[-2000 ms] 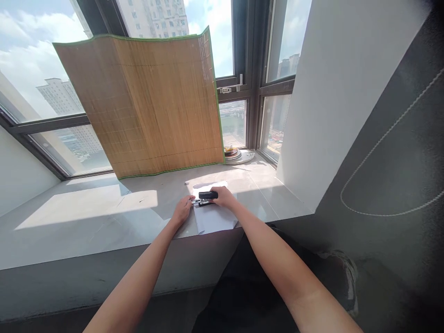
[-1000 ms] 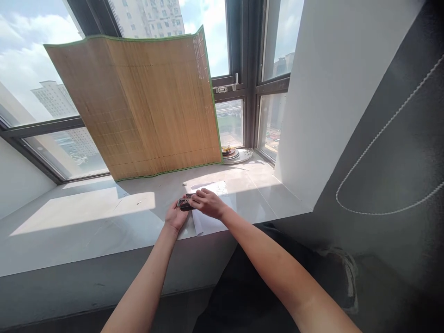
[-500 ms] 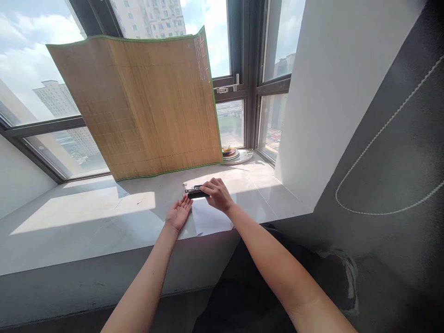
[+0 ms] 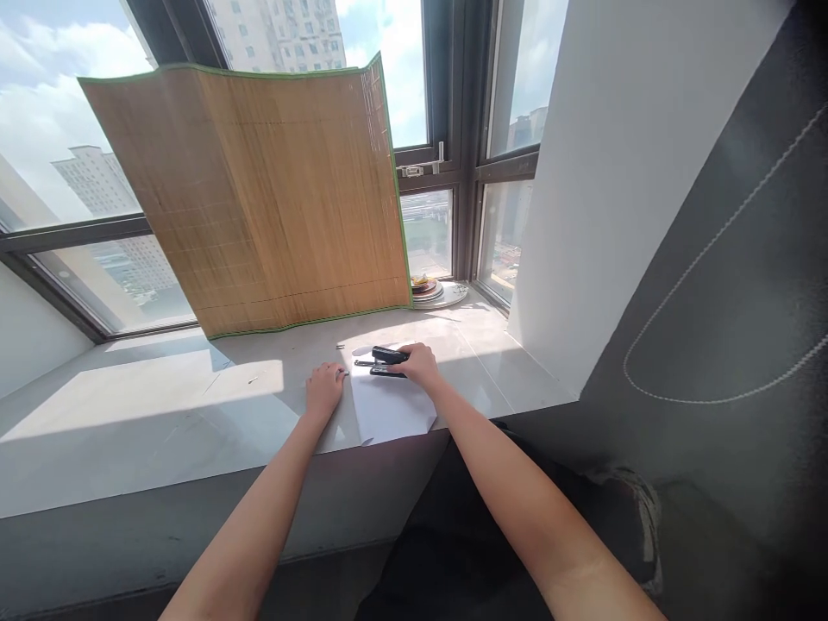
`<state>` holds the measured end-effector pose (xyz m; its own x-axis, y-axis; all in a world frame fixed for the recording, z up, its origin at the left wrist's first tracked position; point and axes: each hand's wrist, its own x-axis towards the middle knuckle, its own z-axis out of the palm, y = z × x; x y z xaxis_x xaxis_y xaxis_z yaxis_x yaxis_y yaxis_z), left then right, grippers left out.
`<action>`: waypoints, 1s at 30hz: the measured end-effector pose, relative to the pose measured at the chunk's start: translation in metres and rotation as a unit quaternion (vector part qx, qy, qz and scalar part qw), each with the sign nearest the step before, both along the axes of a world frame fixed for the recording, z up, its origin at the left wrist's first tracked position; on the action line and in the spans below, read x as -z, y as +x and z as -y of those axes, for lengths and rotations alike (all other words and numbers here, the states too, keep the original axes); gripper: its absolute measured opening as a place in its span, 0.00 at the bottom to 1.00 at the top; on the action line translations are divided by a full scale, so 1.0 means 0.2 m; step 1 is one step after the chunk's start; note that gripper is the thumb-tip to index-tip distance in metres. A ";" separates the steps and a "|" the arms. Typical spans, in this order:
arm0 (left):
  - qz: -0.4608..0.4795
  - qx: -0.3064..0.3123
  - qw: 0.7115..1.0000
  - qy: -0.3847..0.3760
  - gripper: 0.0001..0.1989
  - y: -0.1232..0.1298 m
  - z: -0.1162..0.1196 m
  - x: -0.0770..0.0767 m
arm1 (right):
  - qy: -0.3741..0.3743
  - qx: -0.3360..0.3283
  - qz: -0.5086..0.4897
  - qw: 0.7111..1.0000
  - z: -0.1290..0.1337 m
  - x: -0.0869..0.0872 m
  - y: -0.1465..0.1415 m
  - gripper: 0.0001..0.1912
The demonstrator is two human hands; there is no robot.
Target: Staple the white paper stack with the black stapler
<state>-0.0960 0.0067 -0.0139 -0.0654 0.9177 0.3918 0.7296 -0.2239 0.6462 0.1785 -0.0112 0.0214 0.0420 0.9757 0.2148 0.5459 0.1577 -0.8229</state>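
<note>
My right hand grips a black stapler by its rear end. The stapler lies sideways above a white sheet of paper, with its upper arm and base apart and a metal part showing between them. My left hand rests palm down on the sill, just left of the paper. Its fingers are closed round a small grey strip, too small to make out well. A similar tiny dark piece lies on the sill beyond it.
The pale tiled windowsill ends at a front edge near my forearms. A green-edged bamboo mat leans against the window. Stacked plates stand in the far corner. A beaded cord hangs at the right.
My left hand has turned from palm up to palm down and drawn its fingers in. The stapler has moved slightly right, away from my left hand, and its arms now show apart.
</note>
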 end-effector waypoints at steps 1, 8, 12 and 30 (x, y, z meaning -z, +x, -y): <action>-0.001 -0.003 1.000 0.008 0.05 0.00 0.01 0.01 | -0.004 -0.004 -0.003 1.000 -0.01 0.01 0.01 0.16; -0.027 0.021 0.996 0.078 0.05 0.02 0.06 -0.03 | -0.034 -0.015 0.022 0.999 -0.02 0.04 0.04 0.16; 0.023 0.071 0.993 0.092 0.05 0.07 0.13 -0.05 | -0.040 -0.017 0.043 0.998 -0.02 0.04 0.04 0.16; -0.260 0.187 0.882 0.346 0.07 0.15 0.28 -0.09 | 0.213 -0.289 -0.084 0.929 0.04 -0.01 -0.12 0.08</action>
